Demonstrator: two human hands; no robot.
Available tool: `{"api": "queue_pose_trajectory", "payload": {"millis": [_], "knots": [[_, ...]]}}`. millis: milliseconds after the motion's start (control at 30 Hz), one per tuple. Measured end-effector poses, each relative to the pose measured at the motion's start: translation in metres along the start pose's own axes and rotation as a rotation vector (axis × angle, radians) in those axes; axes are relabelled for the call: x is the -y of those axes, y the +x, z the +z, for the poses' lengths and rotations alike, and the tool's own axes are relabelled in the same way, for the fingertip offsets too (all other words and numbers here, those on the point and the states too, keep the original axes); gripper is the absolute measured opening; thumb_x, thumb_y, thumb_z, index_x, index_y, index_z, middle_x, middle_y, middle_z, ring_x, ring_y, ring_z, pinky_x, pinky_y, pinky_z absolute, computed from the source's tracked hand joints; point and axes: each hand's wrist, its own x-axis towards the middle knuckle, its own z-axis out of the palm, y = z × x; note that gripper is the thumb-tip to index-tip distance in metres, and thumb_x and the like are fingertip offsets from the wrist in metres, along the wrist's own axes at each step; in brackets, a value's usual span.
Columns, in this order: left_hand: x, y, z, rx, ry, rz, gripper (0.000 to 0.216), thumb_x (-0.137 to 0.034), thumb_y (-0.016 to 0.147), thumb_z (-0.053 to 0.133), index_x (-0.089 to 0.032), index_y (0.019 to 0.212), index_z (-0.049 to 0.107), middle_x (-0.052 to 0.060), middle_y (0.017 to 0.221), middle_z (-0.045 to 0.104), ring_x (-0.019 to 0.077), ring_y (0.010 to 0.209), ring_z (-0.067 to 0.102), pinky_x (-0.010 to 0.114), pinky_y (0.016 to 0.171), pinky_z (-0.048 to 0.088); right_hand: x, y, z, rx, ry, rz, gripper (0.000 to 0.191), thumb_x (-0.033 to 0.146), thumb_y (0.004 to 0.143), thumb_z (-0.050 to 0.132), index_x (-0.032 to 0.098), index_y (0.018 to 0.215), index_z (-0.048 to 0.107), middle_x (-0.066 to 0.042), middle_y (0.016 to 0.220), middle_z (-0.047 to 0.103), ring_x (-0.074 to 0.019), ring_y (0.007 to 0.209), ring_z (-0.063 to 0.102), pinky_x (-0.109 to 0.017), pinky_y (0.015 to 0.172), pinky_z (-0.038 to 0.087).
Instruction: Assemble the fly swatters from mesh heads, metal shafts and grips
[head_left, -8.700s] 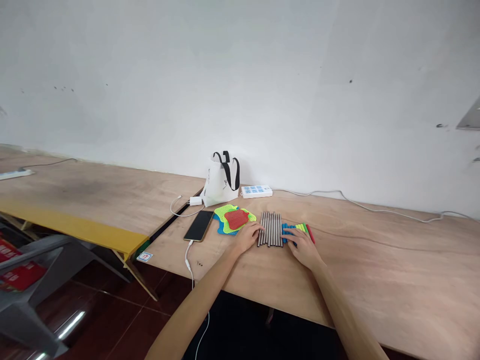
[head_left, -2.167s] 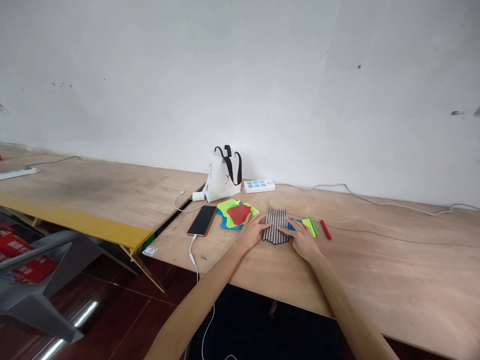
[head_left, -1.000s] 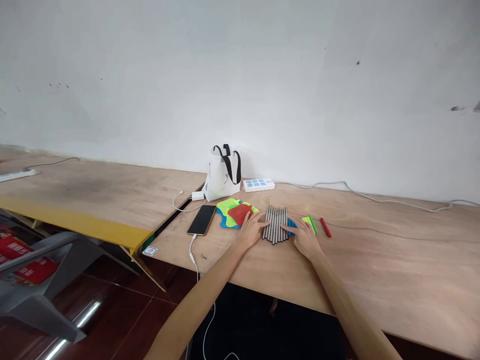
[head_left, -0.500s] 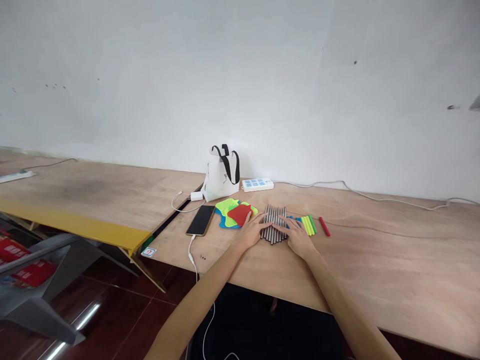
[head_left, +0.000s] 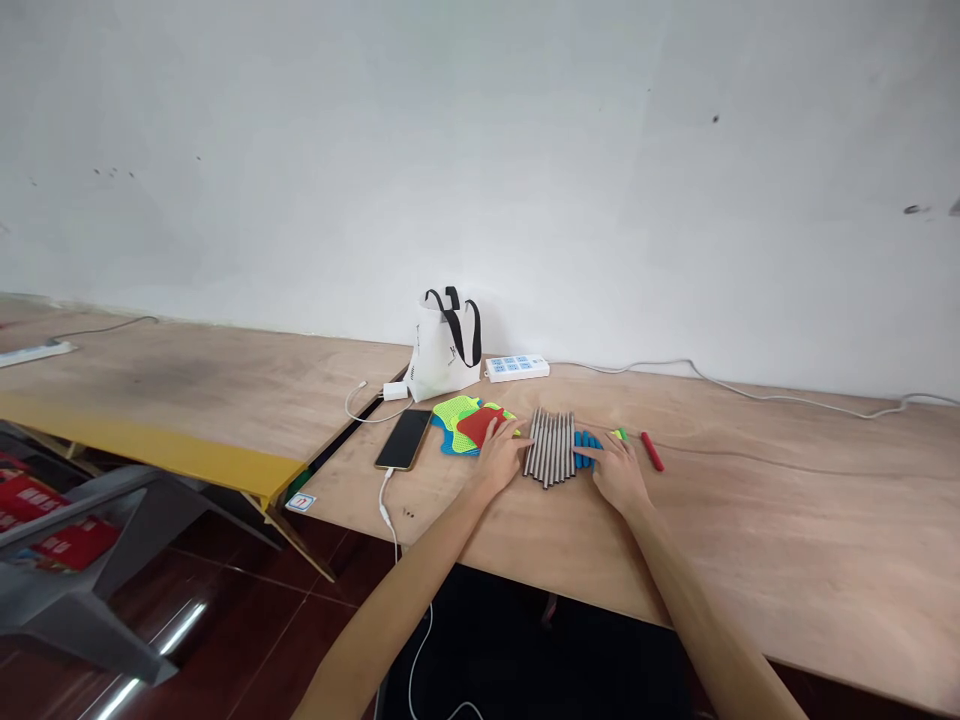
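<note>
Several slim metal rods (head_left: 550,450) lie side by side on the wooden table, their ends stepped. My left hand (head_left: 501,457) is at their left side, index finger stretched to the leftmost rod, other fingers spread by a red mesh piece (head_left: 480,425). On the rods' right, my right hand (head_left: 619,470) points its index finger at their edge, over several short blue sticks (head_left: 585,447). Its other fingers partly cover the green stick (head_left: 622,433) and yellow ones beside it. Apart to the right lies a red stick (head_left: 652,450). Neither hand grips anything.
Yellow mesh (head_left: 451,409) and blue mesh (head_left: 448,440) lie under the red piece. Left of them is a phone (head_left: 403,440) on a white cable. Behind stand a white bag (head_left: 442,360) with black handles and a power strip (head_left: 517,367). The table's front edge is near my forearms.
My hands have drawn apart from the top of the rods to their two sides. The right hand now covers most of the yellow and green sticks; the blue ones show more.
</note>
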Motion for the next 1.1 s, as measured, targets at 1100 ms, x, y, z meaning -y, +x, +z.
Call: {"api": "queue_pose_trajectory", "payload": {"millis": [1100], "knots": [[0.000, 0.001, 0.004, -0.009, -0.003, 0.002, 0.056, 0.002, 0.083, 0.051, -0.029, 0.124, 0.071, 0.003, 0.149, 0.053, 0.0207, 0.141, 0.042, 0.048, 0.127, 0.015, -0.001, -0.001, 0.003, -0.010, -0.009, -0.011, 0.056, -0.001, 0.080, 0.045, 0.032, 0.113, 0.076, -0.003, 0.142, 0.057, -0.0241, 0.130, 0.050, -0.048, 0.110, 0.035]]}}
